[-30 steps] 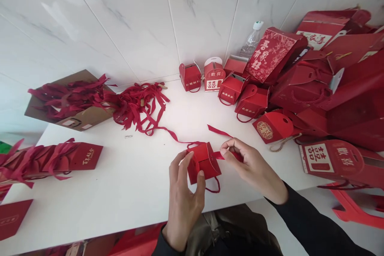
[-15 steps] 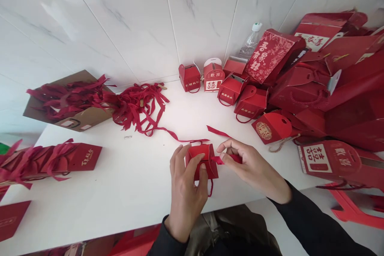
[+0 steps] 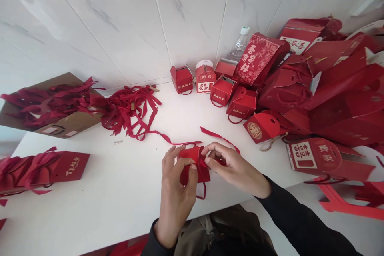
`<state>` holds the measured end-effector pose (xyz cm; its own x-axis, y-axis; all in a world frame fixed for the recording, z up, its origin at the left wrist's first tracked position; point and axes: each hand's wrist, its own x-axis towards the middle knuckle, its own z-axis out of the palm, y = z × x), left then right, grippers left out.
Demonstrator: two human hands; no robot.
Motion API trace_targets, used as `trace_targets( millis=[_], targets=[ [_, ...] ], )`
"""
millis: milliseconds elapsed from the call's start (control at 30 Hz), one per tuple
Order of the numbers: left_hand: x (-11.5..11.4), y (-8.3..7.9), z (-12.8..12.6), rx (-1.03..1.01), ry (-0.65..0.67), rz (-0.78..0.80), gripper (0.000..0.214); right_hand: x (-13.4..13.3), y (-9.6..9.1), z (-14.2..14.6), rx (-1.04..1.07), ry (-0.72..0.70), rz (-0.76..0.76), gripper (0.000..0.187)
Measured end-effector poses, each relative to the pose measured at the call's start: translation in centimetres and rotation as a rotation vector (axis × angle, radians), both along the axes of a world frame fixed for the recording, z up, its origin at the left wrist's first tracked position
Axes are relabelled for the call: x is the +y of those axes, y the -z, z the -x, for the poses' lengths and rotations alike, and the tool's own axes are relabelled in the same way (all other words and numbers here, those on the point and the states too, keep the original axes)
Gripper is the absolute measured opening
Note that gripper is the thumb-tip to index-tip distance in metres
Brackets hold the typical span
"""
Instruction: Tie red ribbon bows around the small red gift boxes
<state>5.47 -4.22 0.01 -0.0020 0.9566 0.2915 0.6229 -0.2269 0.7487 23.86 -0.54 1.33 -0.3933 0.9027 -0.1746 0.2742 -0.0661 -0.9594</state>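
A small red gift box with a cord handle sits near the table's front edge. My left hand grips it from the left, fingers at the back and thumb over the top. At the box's right side, my right hand pinches a dark red ribbon close against the flap. My fingers partly hide where the ribbon meets the box. Behind the right hand another length of red ribbon curves over the white table.
A cardboard box of red ribbons stands at the left, with a ribbon pile beside it. Bow-tied red boxes line the left edge. Many red gift boxes crowd the right, near a clear bottle.
My right hand has moved in to the left, bringing the ribbon up against the box's side. My left hand keeps its hold. The whole view has shifted slightly.
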Motion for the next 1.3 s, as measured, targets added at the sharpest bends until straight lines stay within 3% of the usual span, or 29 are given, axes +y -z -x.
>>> trace_targets(
  millis=[133,233,333,400,467,567,700,1000,1300],
  targets=[
    [-0.1,-0.6,0.2,-0.185,-0.048,0.082,0.01,-0.4,-0.5,0.7,-0.096,0.06,-0.307,0.019],
    [-0.2,-1.5,0.2,-0.304,-0.02,0.093,0.011,-0.4,-1.2,1.4,-0.077,-0.013,-0.458,0.02],
    [-0.5,-2.0,0.3,-0.333,-0.03,0.062,0.012,-0.2,-1.9,1.9,-0.03,-0.09,-0.391,0.015],
    [-0.8,-1.7,0.5,-0.297,-0.099,0.081,0.013,-0.1,-2.2,2.0,-0.033,-0.061,-0.303,0.02],
    [-1.2,-1.0,0.7,-0.213,-0.183,0.139,0.027,0.1,-2.2,1.9,-0.056,-0.008,-0.248,0.02],
    [-1.9,0.2,0.8,-0.197,-0.232,0.253,0.043,0.2,-1.7,1.9,-0.159,-0.008,-0.381,0.016],
    [-2.4,0.9,0.6,-0.416,-0.263,0.28,0.03,0.2,-0.7,2.5,-0.338,-0.097,-0.566,0.016],
    [-2.5,0.7,0.4,-0.513,-0.195,0.311,0.034,0.4,-0.2,3.7,-0.357,-0.174,-0.554,0.018],
    [-1.8,0.2,1.2,-0.491,-0.185,0.392,0.031,0.3,0.2,3.8,-0.255,-0.121,-0.472,0.016]
  ],
)
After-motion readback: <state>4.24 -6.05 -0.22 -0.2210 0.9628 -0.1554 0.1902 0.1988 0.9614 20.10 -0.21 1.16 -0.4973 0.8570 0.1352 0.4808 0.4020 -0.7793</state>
